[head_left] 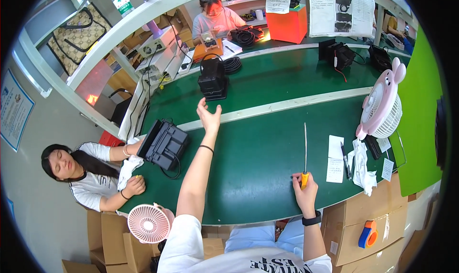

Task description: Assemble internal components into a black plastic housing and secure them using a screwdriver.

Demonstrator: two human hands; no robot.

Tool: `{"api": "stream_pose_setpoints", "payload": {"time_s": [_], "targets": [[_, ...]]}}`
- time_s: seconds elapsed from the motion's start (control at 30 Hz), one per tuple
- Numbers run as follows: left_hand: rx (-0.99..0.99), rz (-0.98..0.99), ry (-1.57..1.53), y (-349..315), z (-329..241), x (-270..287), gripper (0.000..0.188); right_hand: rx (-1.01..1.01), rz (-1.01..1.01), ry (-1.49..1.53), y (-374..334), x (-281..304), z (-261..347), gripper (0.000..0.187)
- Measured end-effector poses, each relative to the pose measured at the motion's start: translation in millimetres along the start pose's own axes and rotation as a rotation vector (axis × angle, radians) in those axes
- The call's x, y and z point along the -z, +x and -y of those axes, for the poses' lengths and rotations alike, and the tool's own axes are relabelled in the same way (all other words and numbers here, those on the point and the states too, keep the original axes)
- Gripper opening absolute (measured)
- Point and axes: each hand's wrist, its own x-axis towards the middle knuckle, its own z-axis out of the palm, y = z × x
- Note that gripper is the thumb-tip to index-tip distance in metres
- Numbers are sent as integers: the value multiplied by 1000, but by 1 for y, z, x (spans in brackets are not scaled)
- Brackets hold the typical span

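Observation:
My left hand reaches across the green table with its fingers apart and nothing in it. Just beyond its fingertips stands a black boxy device with a coiled black cable behind it. My right hand grips the yellow handle of a long screwdriver, whose shaft points away from me above the table. To the left, a co-worker's hand is at another black device with a cable loop; the other hand of that person rests closed near the table edge.
A white rail runs across the green table. At right are a pink rabbit-shaped fan, a pen, a paper slip and white cloth. More black devices stand farther back. A small pink fan is near my left arm.

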Motion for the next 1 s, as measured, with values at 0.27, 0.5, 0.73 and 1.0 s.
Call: {"api": "stream_pose_setpoints", "payload": {"time_s": [0.27,0.5,0.73,1.0], "targets": [[164,-88,157,91,-6,-35,112,15,-6,-155,0,-6,-3,12],[233,-90,74,121,5,-58,115,-2,-44,-111,-1,-11,-8,19],[-441,-35,187,62,-21,-56,81,-16,-55,-111,2,-11,-6,19],[-867,292,143,21,-8,-21,28,2,-45,-102,1,-11,-10,19]]}}
